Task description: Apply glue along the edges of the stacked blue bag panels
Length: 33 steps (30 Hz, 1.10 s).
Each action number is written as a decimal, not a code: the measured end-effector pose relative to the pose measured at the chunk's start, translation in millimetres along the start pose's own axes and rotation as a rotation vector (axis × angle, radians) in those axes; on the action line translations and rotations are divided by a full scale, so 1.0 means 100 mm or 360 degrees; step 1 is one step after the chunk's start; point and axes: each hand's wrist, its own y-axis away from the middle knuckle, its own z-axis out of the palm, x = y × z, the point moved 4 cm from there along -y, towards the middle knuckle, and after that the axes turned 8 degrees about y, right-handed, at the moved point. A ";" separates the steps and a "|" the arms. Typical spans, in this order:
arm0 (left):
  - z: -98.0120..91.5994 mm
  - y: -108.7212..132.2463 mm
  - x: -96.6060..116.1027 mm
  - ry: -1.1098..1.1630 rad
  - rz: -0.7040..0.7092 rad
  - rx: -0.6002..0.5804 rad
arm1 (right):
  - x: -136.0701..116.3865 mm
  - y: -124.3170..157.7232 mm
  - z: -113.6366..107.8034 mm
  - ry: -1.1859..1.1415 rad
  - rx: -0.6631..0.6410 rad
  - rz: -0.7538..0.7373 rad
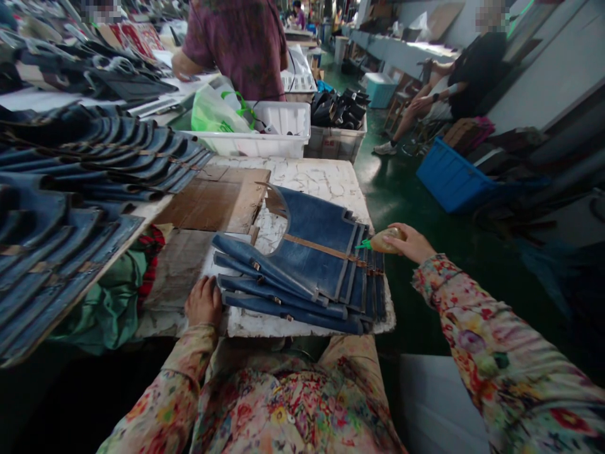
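A fanned stack of blue denim shoe-upper pieces (312, 265) lies on a white, glue-stained board (326, 180) in front of me. My left hand (204, 301) rests at the stack's left end with its fingers curled against the strap ends. My right hand (407, 243) is closed round a small yellowish squeeze bottle (385, 240) with a green nozzle. The nozzle tip touches the tan strip at the right edge of the top piece.
More denim pieces (70, 208) lie in rows on a slanted board at the left. Brown cardboard (212, 198) sits beside the stack. White bins (265, 135) stand behind. One person stands at the far table, another sits at the right near a blue crate (449, 180).
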 end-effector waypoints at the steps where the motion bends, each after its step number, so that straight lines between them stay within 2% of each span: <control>1: 0.00 0.00 0.00 -0.0002 0.0004 0.0001 | 0.01 -0.02 -0.03 0.0049 0.0108 -0.0004; 3: 0.00 0.00 0.01 -0.0007 0.0010 -0.0010 | 0.04 -0.05 -0.07 0.0114 0.0260 -0.0003; 5: 0.00 -0.01 0.01 -0.0016 0.0006 -0.0023 | 0.06 -0.04 -0.07 0.0118 0.0256 -0.0020; 8: 0.00 -0.01 0.01 -0.0019 -0.0021 -0.0028 | 0.06 0.06 -0.02 0.0020 0.0056 -0.0063; 12: 0.00 -0.01 0.02 -0.0018 -0.0033 -0.0044 | 0.07 0.21 0.05 -0.0301 -0.0214 0.0113; 17: -0.01 -0.02 0.01 -0.0030 -0.0045 -0.0065 | 0.06 0.26 0.06 -0.0444 -0.0152 0.0234; 20: 0.00 -0.01 0.00 -0.0020 -0.0036 -0.0066 | 0.06 0.27 0.06 -0.0477 -0.0206 0.0248; 28: 0.00 0.00 0.01 0.0001 -0.0018 -0.0014 | 0.06 0.38 0.06 -0.0455 -0.0194 0.0194; 33: 0.00 -0.01 0.01 -0.0019 0.0003 -0.0032 | 0.06 0.44 0.08 -0.0340 -0.0201 0.0049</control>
